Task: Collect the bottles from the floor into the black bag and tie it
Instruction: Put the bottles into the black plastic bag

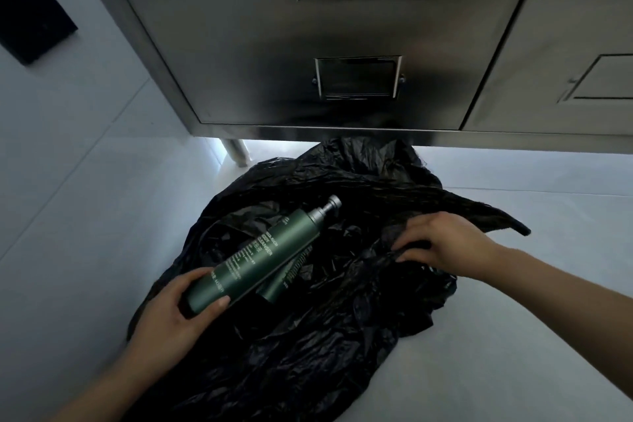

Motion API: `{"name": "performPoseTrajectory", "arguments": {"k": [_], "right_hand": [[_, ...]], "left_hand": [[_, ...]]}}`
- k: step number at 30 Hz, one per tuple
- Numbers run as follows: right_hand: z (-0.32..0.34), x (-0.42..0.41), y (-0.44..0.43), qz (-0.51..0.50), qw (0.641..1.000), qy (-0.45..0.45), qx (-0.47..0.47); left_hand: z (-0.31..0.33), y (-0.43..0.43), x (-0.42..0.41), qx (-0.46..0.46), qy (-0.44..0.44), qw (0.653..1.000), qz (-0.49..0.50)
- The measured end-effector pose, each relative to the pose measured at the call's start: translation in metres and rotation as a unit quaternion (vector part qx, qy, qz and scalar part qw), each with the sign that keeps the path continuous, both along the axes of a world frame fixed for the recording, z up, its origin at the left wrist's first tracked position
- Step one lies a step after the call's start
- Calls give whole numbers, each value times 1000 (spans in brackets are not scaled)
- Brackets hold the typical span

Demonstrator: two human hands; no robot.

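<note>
Dim, bluish view — brightest under the steel cabinet [342, 27], whose edges bow from wide-angle distortion.

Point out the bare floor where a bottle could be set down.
Bare floor lies left of the black bag, toward the wall, and right of it below the right hand. The middle is crowded: bag, green bottle in the left hand, second bottle.

The green bottle [260, 255] is showing white lettering along its side; only the word "CLEANSER" is reading clearly, the smaller lines beside it staying too blurred. Just under that bottle, a second green bottle [287, 272] is carrying illegible print.
</note>
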State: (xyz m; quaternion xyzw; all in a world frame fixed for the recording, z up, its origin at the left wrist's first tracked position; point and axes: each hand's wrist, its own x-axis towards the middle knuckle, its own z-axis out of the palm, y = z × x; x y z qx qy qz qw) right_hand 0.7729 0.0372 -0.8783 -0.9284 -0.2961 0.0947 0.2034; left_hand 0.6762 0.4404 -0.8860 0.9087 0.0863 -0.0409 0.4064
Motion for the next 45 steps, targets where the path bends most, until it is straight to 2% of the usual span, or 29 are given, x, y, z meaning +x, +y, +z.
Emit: {"name": "performPoseTrajectory", "arguments": {"k": [3, 7, 12, 17, 22, 27, 30, 37, 40, 45], "right_hand": [[2, -19, -21, -35, 998, 12, 47], [5, -45, -38, -71, 995, 29, 66], [6, -73, -47, -87, 992, 38, 79], [5, -80, -49, -105, 987, 60, 105], [1, -70, -44, -123, 982, 73, 125], [-5, -55, -37, -112, 985, 93, 98], [1, -44, -31, -113, 985, 89, 99], [81, -16, -16, -129, 978, 99, 132], [136, -20, -13, -170, 971, 107, 129], [249, -52, 6, -179, 968, 136, 109]], "left_hand": [[-3, -22, 1, 8, 9, 999, -29], [-12, -50, 7, 12, 21, 998, -60], [-25, -77, 17, 10, 28, 999, -42], [-34, -109, 32, -40, 62, 997, -12], [-40, -119, 34, 24, 128, 985, -112], [-30, -105, 32, 40, 99, 981, -162], [-15, -100, 45, 58, 48, 979, -188], [73, -104, 91, 140, -39, 955, -260], [138, -113, 94, 141, -35, 952, -270], [268, -116, 75, 143, -22, 946, -290]]}}
